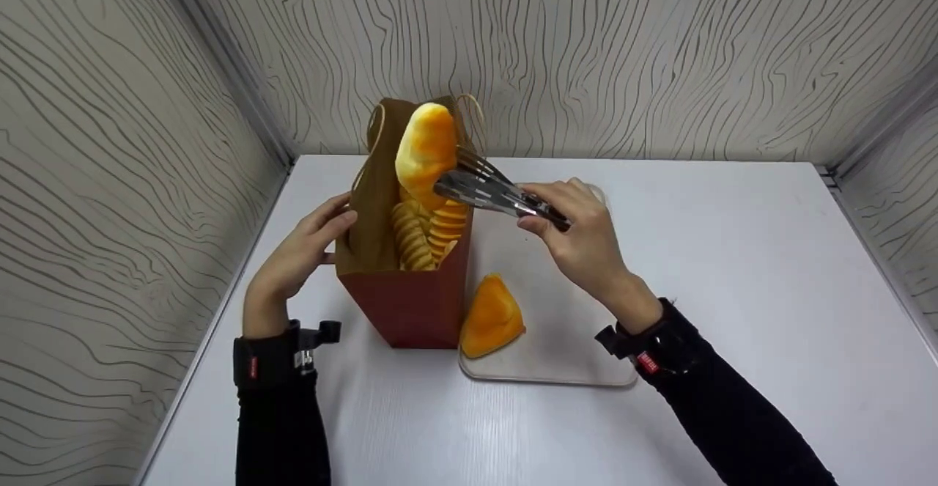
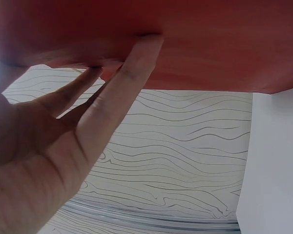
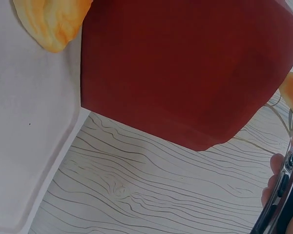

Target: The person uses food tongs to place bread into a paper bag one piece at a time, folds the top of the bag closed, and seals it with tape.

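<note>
A red paper bag (image 1: 410,310) with a brown inside stands on the table, its mouth open. My left hand (image 1: 297,251) grips its left rim; in the left wrist view, fingers (image 2: 117,97) press on the red outer wall. Metal tongs with dark handles (image 1: 487,191) are in my right hand (image 1: 582,240). They clamp a golden bread roll (image 1: 429,145) above the bag's mouth. Ridged, spiral-shaped breads (image 1: 414,237) fill part of the bag. Another orange-brown bread (image 1: 492,317) lies on a pale tray (image 1: 564,339), close to the bag's right side.
Pale walls with a wood-grain pattern (image 1: 557,61) enclose the table at the back and sides. White tabletop (image 1: 740,266) stretches to the right of the tray. Thin string handles (image 1: 475,116) rise from the bag's rim.
</note>
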`<move>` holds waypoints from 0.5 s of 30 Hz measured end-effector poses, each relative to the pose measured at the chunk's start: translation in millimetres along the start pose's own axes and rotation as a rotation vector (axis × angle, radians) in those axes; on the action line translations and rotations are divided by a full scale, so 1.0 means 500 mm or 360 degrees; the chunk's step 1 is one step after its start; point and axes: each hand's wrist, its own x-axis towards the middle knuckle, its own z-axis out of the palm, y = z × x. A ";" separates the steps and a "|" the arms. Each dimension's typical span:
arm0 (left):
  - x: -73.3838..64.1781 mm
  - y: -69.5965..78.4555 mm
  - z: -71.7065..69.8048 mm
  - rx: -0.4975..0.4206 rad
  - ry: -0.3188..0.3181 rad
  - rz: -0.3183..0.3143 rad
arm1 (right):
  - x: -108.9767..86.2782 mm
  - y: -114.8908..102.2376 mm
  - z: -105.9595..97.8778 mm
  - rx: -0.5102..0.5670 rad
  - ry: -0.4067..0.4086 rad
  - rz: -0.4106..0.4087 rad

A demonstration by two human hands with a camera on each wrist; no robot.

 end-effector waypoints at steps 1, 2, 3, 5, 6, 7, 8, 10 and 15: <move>0.000 0.000 0.000 0.0002 0.0000 -0.0002 | 0.000 0.001 0.002 0.0000 -0.0002 -0.0009; 0.000 0.001 0.000 0.0008 0.0000 -0.0003 | 0.000 0.002 0.003 -0.0003 -0.0003 -0.0016; -0.001 0.001 -0.001 0.0009 0.0001 -0.0006 | 0.000 0.002 0.005 -0.0003 -0.0005 -0.0021; 0.000 0.001 -0.001 0.0007 0.0001 -0.0007 | -0.001 0.003 0.006 0.0003 -0.0009 -0.0022; -0.001 0.001 -0.002 0.0006 0.0001 -0.0007 | -0.001 0.003 0.007 0.0007 -0.0012 -0.0021; -0.001 0.001 -0.002 0.0006 0.0002 -0.0006 | -0.001 0.003 0.008 0.0010 -0.0018 -0.0018; -0.001 0.001 -0.002 0.0006 0.0001 -0.0003 | -0.001 0.003 0.008 0.0012 -0.0027 -0.0015; -0.001 0.001 -0.002 0.0008 -0.0003 -0.0002 | -0.001 0.003 0.010 0.0021 -0.0041 -0.0009; -0.001 -0.001 -0.002 0.0007 -0.0001 -0.0003 | -0.002 0.003 0.010 0.0042 -0.0037 0.0000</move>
